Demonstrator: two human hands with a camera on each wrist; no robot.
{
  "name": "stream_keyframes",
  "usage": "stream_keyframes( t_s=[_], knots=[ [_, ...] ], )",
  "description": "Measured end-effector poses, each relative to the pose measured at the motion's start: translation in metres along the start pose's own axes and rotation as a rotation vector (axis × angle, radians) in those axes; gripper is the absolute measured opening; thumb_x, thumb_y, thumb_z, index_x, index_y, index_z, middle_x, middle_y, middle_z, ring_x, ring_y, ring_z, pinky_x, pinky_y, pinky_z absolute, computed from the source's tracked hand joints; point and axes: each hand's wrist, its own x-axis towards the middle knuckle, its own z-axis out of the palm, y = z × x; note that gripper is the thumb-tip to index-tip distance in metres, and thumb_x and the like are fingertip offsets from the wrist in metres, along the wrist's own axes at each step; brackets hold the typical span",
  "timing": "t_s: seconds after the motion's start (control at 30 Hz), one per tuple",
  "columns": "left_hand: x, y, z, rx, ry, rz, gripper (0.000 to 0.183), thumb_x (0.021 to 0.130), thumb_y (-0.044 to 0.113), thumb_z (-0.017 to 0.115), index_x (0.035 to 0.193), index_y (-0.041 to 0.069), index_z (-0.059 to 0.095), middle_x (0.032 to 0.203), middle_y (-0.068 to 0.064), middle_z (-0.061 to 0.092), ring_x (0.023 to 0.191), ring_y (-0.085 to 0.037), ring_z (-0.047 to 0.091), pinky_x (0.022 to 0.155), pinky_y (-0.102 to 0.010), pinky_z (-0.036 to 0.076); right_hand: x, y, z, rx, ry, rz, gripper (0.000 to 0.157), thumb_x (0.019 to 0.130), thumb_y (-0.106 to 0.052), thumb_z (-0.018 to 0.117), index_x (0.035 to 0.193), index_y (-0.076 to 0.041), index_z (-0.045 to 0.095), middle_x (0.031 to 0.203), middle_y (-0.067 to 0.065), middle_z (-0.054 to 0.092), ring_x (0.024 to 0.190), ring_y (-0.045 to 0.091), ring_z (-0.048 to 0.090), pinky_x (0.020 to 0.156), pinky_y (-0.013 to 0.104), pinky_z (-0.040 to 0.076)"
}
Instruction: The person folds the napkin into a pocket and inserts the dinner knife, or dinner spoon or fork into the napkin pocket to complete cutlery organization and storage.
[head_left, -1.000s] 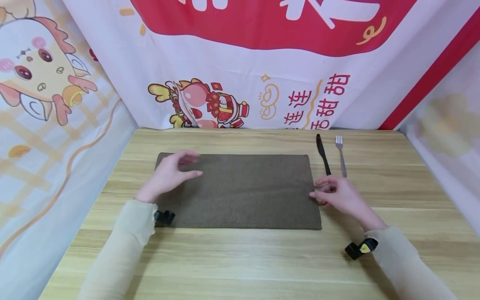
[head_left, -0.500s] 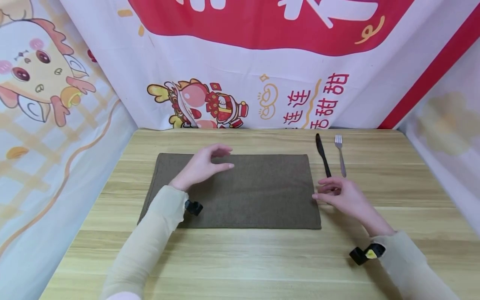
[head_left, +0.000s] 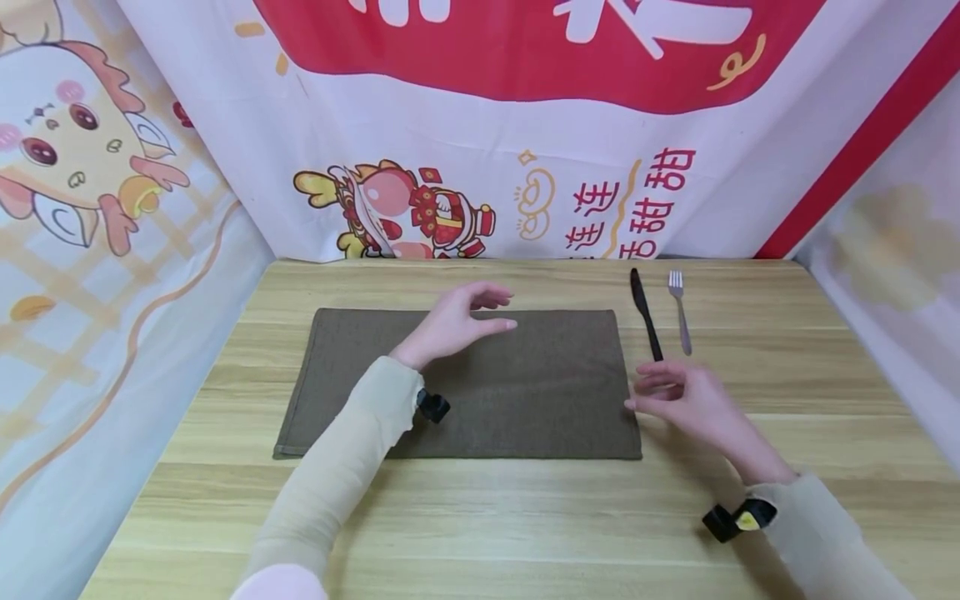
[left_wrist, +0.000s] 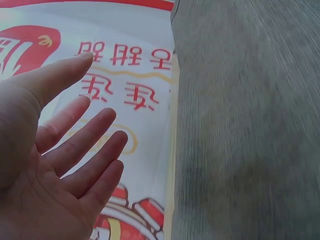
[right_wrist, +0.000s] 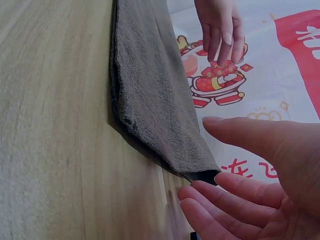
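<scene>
A dark brown cloth [head_left: 555, 392] lies flat on the table as a wide rectangle; the right wrist view shows its edge slightly raised. My left hand [head_left: 457, 321] is over the middle of the cloth, thumb and fingers spread apart with nothing between them. In the left wrist view its fingers [left_wrist: 95, 150] are loosely bent. At the cloth's right edge is my right hand [head_left: 693, 404], its thumb apart from its fingers [right_wrist: 240, 200] and nothing held. Just beyond that hand lies a black knife [head_left: 643, 308], its near end right at the fingers.
Right of the knife lies a metal fork [head_left: 679, 308], tines pointing away. The wooden table [head_left: 525, 525] meets a printed white and red curtain [head_left: 450, 125] at the back. More printed cloth [head_left: 150, 333] hangs along the left side.
My left hand has moved rightward across the cloth, from its left end to its middle. My right hand has shifted slightly right and nearer. The cloth, knife and fork keep their places.
</scene>
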Motion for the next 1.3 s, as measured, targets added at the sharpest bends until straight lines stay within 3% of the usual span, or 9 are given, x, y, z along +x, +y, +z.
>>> stream_keyframes(
  t_s=[0.2,0.4,0.53,0.7,0.9,1.03,1.2,1.3],
  knots=[
    [0.016,0.005,0.018,-0.034,-0.032,0.032,0.046,0.09,0.029,0.081,0.13,0.012,0.065,0.127,-0.01,0.067,0.12,-0.028,0.061,0.106,-0.048,0.045,-0.006,0.0,0.001,0.019,-0.008,0.011,0.063,0.085,-0.033,0.085,0.133,0.001,0.061,0.119,0.017,0.07,0.101,0.029,0.068,0.087,0.046,0.057],
    [0.032,0.011,0.036,-0.043,-0.05,0.054,0.046,0.091,0.027,0.08,0.131,0.008,0.065,0.125,-0.008,0.067,0.118,-0.025,0.062,0.105,-0.043,0.046,-0.011,0.003,0.005,0.029,-0.012,0.026,0.069,0.082,-0.034,0.088,0.135,0.0,0.06,0.117,0.016,0.07,0.097,0.027,0.069,0.083,0.041,0.058],
    [0.044,0.016,0.046,-0.026,-0.059,0.065,0.046,0.092,0.029,0.079,0.131,0.008,0.065,0.124,-0.004,0.068,0.117,-0.021,0.062,0.103,-0.034,0.047,-0.013,0.003,0.009,0.023,-0.012,0.028,0.067,0.081,-0.031,0.088,0.133,0.001,0.061,0.114,0.014,0.07,0.094,0.025,0.069,0.079,0.036,0.058],
    [0.063,0.024,0.055,-0.009,-0.071,0.067,0.045,0.093,0.03,0.078,0.131,0.011,0.065,0.123,0.001,0.068,0.116,-0.019,0.062,0.101,-0.032,0.047,-0.015,0.004,0.013,0.013,0.005,0.031,0.062,0.079,-0.027,0.09,0.129,0.0,0.064,0.108,0.012,0.071,0.088,0.022,0.068,0.071,0.032,0.057],
    [0.084,0.038,0.065,0.017,-0.084,0.094,0.042,0.094,0.026,0.077,0.131,0.013,0.065,0.125,-0.001,0.067,0.111,-0.011,0.061,0.098,-0.028,0.048,-0.017,0.005,0.018,-0.006,0.018,0.01,0.06,0.077,-0.022,0.091,0.125,0.001,0.064,0.1,0.009,0.07,0.082,0.02,0.066,0.065,0.03,0.055],
    [0.094,0.043,0.073,0.038,-0.098,0.08,0.04,0.094,0.024,0.077,0.131,0.013,0.065,0.124,-0.002,0.067,0.112,-0.013,0.061,0.096,-0.024,0.047,-0.017,0.006,0.02,-0.02,0.009,0.031,0.059,0.077,-0.019,0.091,0.125,0.001,0.064,0.096,0.007,0.069,0.081,0.019,0.064,0.065,0.03,0.055],
    [0.102,0.038,0.09,0.062,-0.107,0.055,0.042,0.094,0.024,0.077,0.133,0.011,0.064,0.126,-0.002,0.066,0.116,-0.019,0.06,0.095,-0.024,0.047,-0.018,0.006,0.022,-0.035,0.015,0.029,0.058,0.076,-0.018,0.091,0.123,0.001,0.065,0.092,0.005,0.068,0.079,0.018,0.063,0.067,0.031,0.053],
    [0.103,0.027,0.103,0.06,-0.11,0.027,0.043,0.094,0.021,0.077,0.134,0.01,0.064,0.13,-0.004,0.065,0.119,-0.021,0.059,0.096,-0.026,0.047,-0.019,0.005,0.023,-0.039,0.011,0.024,0.058,0.075,-0.017,0.092,0.122,0.002,0.064,0.089,0.004,0.068,0.078,0.018,0.063,0.067,0.031,0.053]
  ],
)
